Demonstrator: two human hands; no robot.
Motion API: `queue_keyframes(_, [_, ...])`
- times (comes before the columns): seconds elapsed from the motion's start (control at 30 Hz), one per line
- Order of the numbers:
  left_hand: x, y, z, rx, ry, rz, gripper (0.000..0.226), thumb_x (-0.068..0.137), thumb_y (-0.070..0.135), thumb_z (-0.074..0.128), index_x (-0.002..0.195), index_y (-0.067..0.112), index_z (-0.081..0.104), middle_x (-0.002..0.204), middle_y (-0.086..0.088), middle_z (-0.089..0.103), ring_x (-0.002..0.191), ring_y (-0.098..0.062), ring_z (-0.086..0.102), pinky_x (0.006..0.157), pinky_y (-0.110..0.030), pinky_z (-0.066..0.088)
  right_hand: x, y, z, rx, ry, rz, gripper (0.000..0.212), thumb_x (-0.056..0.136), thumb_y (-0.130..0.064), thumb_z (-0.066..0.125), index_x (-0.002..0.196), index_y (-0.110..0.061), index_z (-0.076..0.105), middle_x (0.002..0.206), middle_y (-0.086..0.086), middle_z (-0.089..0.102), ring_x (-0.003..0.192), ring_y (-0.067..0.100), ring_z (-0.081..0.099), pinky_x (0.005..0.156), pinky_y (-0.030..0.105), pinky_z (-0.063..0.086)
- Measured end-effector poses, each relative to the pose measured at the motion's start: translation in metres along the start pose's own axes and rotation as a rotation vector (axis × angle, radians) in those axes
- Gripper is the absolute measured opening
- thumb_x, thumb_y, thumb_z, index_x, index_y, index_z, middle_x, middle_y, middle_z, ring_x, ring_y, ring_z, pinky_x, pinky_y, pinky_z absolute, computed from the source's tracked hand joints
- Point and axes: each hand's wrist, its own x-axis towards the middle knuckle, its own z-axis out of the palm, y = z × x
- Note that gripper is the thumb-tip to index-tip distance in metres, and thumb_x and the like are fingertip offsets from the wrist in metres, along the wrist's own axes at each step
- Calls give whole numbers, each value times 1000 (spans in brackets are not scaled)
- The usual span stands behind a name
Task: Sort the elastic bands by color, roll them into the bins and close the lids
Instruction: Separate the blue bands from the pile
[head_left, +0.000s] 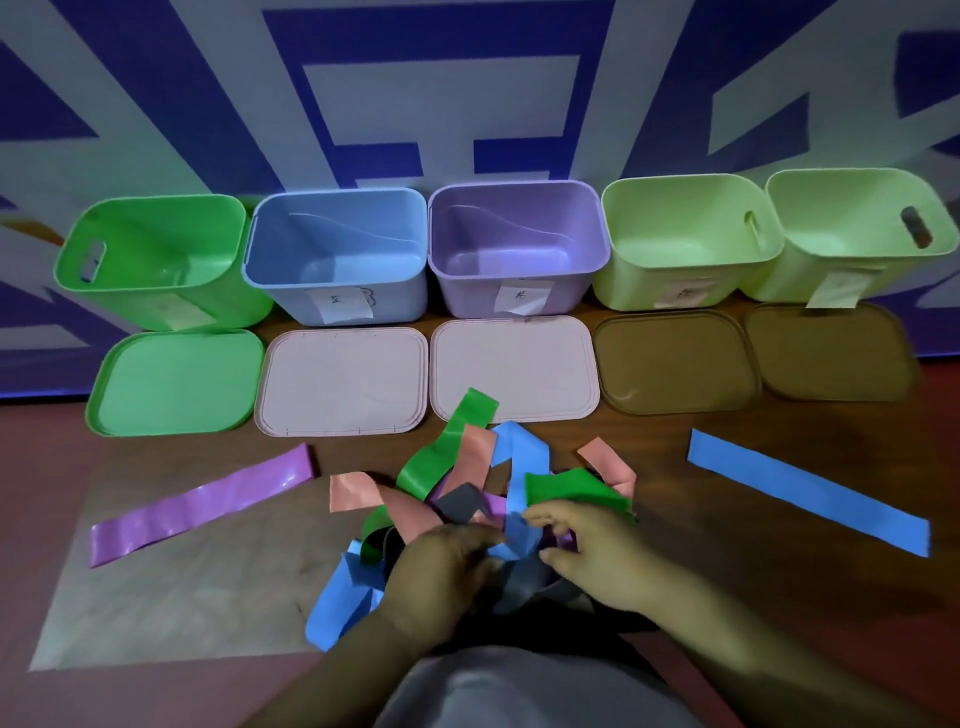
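Observation:
A tangled pile of elastic bands (470, 470) in green, pink, blue, grey and purple lies at the centre of the table. My left hand (441, 569) and my right hand (589, 551) are both on the near side of the pile, fingers curled around a blue band (519, 538) that runs between them. One purple band (202, 501) lies flat to the left and another blue band (805, 491) lies flat to the right. Five open bins stand at the back: green (150, 306), blue (291, 291), purple (467, 291) and two light green (639, 286) (779, 280).
A lid lies in front of each bin: green (176, 382), two pale pink (340, 382) (514, 371) and two brown (675, 364) (826, 353). Paper labels hang on the bin fronts. A blue and white wall stands right behind the bins.

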Motion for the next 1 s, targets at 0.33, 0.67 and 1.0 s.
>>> queue_keyframes(0.33, [3, 24, -83, -387, 229, -116, 59, 90, 6, 67, 116, 57, 58, 100, 27, 66, 92, -3, 64, 86, -20, 50, 26, -44, -11, 40, 57, -105, 51, 82, -15, 72, 128, -35, 59, 97, -17, 61, 80, -7, 53, 74, 1, 36])
queue_keyframes(0.67, [7, -6, -151, -573, 424, -191, 37, 92, -5, 60, 108, 27, 68, 89, 16, 72, 81, -2, 64, 73, -17, 51, 51, -93, -24, 410, -51, -194, 45, 92, -8, 64, 113, -48, 60, 77, -13, 56, 70, 5, 53, 72, 23, 45])
queue_keyframes(1.0, [41, 8, -147, -619, 423, -189, 28, 92, -6, 59, 107, 15, 68, 94, 8, 71, 77, 7, 66, 69, -9, 50, 27, -71, -60, 488, -67, -89, 41, 86, 1, 69, 119, -23, 70, 62, -9, 49, 60, 9, 42, 59, 21, 32])
